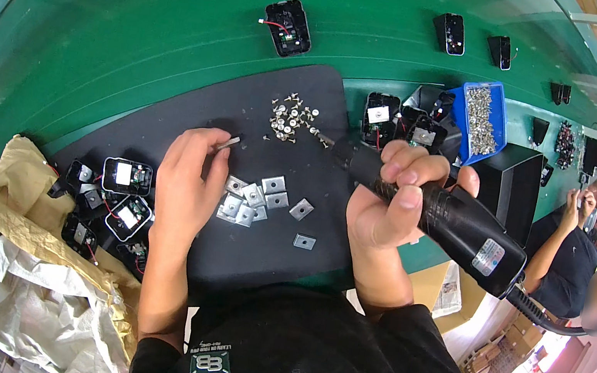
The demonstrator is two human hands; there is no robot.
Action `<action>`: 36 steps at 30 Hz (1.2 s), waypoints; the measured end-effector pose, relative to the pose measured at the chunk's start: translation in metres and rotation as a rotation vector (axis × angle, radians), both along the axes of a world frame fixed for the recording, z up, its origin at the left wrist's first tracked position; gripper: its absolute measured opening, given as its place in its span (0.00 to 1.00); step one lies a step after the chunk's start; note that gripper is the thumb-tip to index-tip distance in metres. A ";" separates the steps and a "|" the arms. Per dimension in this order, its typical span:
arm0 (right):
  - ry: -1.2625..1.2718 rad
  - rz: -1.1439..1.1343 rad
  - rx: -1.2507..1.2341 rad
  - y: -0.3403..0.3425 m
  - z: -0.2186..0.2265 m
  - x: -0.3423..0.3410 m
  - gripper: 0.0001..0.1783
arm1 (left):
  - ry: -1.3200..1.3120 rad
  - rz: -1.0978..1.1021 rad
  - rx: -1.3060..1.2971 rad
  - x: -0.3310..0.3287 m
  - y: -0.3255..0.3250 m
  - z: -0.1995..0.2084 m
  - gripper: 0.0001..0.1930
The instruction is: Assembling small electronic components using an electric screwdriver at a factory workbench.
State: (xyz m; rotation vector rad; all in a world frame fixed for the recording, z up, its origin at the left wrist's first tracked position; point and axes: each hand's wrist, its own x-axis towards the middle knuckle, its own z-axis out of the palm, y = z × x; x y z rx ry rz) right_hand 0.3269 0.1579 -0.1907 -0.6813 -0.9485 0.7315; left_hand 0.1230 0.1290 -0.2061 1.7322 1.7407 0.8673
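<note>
My right hand [399, 195] is wrapped round a black electric screwdriver [462, 236]. Its bit points left, at the edge of a pile of small screws [290, 119]; one screw [314, 131] is at the tip, but whether it sticks there I cannot tell. Between thumb and fingers of my left hand [191, 173] is a small metal plate [229, 143], seen nearly edge-on. Just right of that hand, several square metal plates with holes [249, 201] lie loosely heaped on the black mat [256, 258]. Two single plates lie apart from the heap.
Black housings [130, 175] crowd the left, beside crumpled paper and a white sack [32, 293]. More housings [381, 118] and a blue bin of screws [484, 122] stand beyond my right hand. Other housings [288, 27] lie on the green surface. A co-worker [565, 252] is at far right.
</note>
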 end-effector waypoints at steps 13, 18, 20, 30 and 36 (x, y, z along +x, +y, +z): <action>0.120 -0.152 0.028 0.028 -0.010 -0.010 0.35 | 0.193 -0.030 0.169 0.007 0.025 0.015 0.09; 0.152 -0.151 0.039 0.018 0.004 -0.002 0.35 | 0.223 -0.038 0.279 0.018 0.069 0.024 0.09; 0.108 -0.176 0.048 0.020 -0.001 -0.003 0.35 | 0.198 -0.026 0.352 0.024 0.092 0.023 0.09; 0.131 -0.169 0.063 0.027 -0.001 -0.004 0.34 | 0.412 0.033 0.430 0.033 0.138 0.009 0.09; 0.219 -0.082 0.030 0.016 0.018 0.006 0.34 | 0.419 0.058 0.386 0.026 0.138 -0.005 0.08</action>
